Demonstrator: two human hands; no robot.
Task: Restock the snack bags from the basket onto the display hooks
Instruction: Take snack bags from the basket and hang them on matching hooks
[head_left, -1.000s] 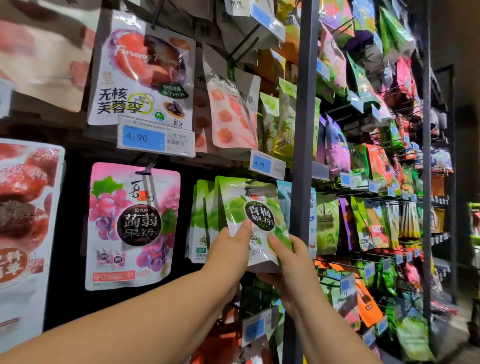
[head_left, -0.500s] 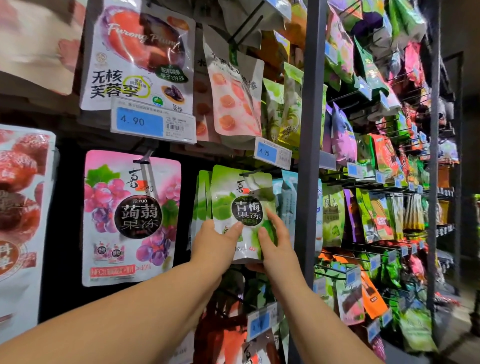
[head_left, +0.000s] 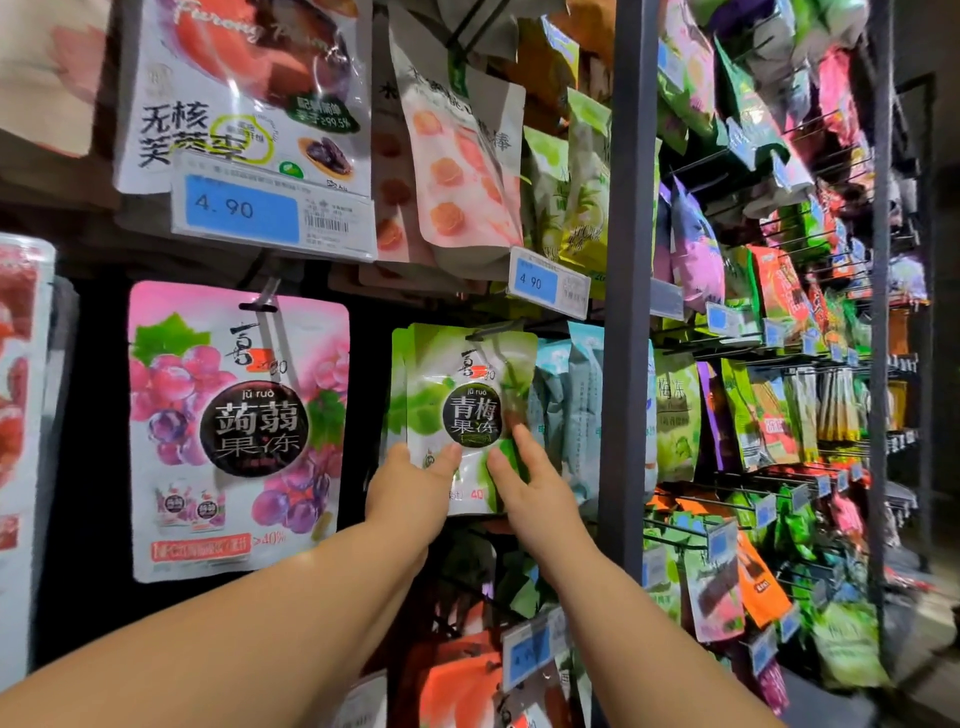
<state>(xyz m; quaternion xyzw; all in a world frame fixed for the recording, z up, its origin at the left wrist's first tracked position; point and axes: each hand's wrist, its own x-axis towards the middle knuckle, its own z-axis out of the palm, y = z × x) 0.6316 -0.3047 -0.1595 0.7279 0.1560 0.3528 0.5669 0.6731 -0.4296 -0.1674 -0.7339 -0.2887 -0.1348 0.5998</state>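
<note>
My left hand (head_left: 410, 493) and right hand (head_left: 535, 493) each pinching a bottom corner of one green snack bag (head_left: 467, 364), its top at one hook (head_left: 496, 331), two like bags (head_left: 397, 395) half hidden behind, one pink bag (head_left: 234, 431) left, my fingers behind unseen

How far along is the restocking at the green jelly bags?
Done: other green bags hang behind. In hand: the left hand and right hand hold the front green bag low, its top at the hook; whether it is threaded is unclear. Left: letting go. The basket is out of view.
</note>
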